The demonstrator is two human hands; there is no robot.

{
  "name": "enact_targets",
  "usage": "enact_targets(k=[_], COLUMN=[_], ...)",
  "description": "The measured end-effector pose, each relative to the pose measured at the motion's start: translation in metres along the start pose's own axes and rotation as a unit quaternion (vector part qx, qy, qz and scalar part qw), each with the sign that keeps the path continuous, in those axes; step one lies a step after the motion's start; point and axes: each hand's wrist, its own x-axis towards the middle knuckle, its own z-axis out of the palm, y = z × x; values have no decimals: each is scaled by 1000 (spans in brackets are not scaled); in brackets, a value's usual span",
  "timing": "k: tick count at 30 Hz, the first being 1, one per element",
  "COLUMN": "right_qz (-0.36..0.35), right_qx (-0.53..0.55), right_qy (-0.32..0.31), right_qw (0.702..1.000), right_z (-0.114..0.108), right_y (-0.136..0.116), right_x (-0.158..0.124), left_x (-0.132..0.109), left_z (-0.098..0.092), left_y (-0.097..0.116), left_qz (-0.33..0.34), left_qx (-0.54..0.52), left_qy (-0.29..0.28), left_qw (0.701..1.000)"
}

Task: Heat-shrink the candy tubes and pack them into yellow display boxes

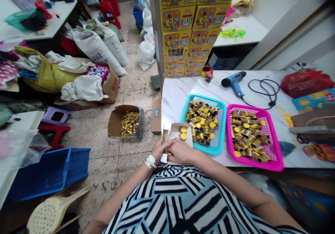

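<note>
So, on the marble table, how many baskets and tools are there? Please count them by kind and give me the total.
Cyan basket: 1
Pink basket: 1
Heat gun: 1
Tape dispenser: 1
Total: 4

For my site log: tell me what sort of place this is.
Probably a small packing workshop for boxed novelty goods. Stacked yellow printed cartons stand nearby, a turquoise plastic basket and a magenta plastic basket hold small yellow-capped cylinders, and an open cardboard box of more sits on the floor.
</note>
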Motion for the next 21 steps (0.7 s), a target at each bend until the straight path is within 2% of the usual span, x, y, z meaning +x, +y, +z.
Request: enact_targets(k=[3, 6, 8, 10, 12, 14, 17, 19, 21], right_qz=[-3, 43, 131, 255, 356, 405, 418, 405, 383], right_qx=[55, 135, 175, 166, 128, 96, 73, 66, 64], right_qy=[52, 178, 257, 299, 308, 303, 285, 283, 295], right_qw=[997, 974, 941, 904, 873, 857, 860, 867, 873], right_z=[-1, -11, -16, -16, -7, 7, 31, 41, 43], right_y=[7, 30, 54, 82, 108, 129, 141, 138, 128], right_x=[-13, -36, -57, -80, -100, -116, -129, -131, -126], left_x=[-3, -1, 1, 4, 6, 7, 6, 4, 3], left_z=[2, 4, 5, 5, 5, 5, 4, 5, 6], left_y=[0, 2, 3, 3, 3, 4, 6, 7, 7], left_qz=[-34, -23, -18, -12, 5, 20, 36, 49, 63], left_qx=[-31, -29, -16, 5, 21, 21, 10, 11, 22], left_qy=[2, 8, 17, 38, 60, 69, 58, 53, 55], left_qw=[999, 999, 1000, 999, 998, 997, 998, 997, 996])
